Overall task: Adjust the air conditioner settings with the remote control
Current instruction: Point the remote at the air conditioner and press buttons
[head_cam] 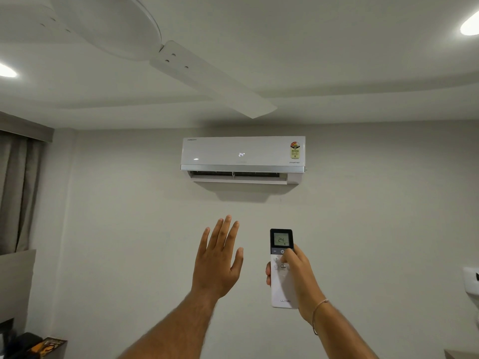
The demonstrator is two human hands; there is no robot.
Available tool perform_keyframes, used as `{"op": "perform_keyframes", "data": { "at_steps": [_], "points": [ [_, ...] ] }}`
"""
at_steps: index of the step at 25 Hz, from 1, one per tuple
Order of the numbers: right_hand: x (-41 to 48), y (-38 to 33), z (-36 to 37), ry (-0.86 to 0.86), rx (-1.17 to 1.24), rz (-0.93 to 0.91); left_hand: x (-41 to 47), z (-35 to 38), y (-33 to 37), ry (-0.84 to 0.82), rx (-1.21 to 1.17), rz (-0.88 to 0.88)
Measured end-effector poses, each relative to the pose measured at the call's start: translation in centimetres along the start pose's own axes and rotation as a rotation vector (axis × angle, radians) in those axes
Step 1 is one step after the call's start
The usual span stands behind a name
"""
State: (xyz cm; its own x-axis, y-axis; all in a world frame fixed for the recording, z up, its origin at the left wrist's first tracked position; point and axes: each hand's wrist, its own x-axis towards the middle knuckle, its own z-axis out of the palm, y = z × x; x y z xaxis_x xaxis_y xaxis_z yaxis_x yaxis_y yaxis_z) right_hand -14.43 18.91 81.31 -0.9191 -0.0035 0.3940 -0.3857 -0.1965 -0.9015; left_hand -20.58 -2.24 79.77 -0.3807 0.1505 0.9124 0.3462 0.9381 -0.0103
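Note:
A white air conditioner (243,154) hangs high on the wall ahead, its front showing 24 and its lower flap open. My right hand (298,275) holds a white remote control (282,281) upright and pointed at the unit; the remote's dark screen reads 24. My thumb rests on the buttons just below the power key. My left hand (219,260) is raised beside it, palm toward the wall, fingers spread and holding nothing. A thin bracelet circles my right wrist.
A white ceiling fan (181,66) hangs overhead, one blade reaching toward the air conditioner. Grey curtains (18,190) fall at the left. A white wall fitting (470,279) sits at the right edge. Dark items (39,347) lie at the bottom left.

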Motion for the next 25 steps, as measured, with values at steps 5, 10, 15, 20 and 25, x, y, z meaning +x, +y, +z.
{"op": "perform_keyframes", "data": {
  "at_steps": [5,10,15,20,25],
  "points": [
    [0.3,0.3,-0.1,-0.008,0.014,-0.002,0.0,0.6,-0.2,0.005,0.01,0.008],
    [0.3,0.8,0.0,-0.008,-0.026,0.012,0.3,1.0,0.0,0.018,0.01,0.011],
    [0.4,0.9,0.2,0.007,-0.055,0.034,0.3,1.1,-0.1,0.035,-0.008,0.003],
    [0.6,1.1,0.2,0.004,-0.066,0.058,0.1,1.5,0.0,0.048,-0.016,0.016],
    [0.7,1.4,0.2,-0.003,-0.133,0.071,0.3,1.6,0.0,0.042,-0.017,0.024]
  ]
}}
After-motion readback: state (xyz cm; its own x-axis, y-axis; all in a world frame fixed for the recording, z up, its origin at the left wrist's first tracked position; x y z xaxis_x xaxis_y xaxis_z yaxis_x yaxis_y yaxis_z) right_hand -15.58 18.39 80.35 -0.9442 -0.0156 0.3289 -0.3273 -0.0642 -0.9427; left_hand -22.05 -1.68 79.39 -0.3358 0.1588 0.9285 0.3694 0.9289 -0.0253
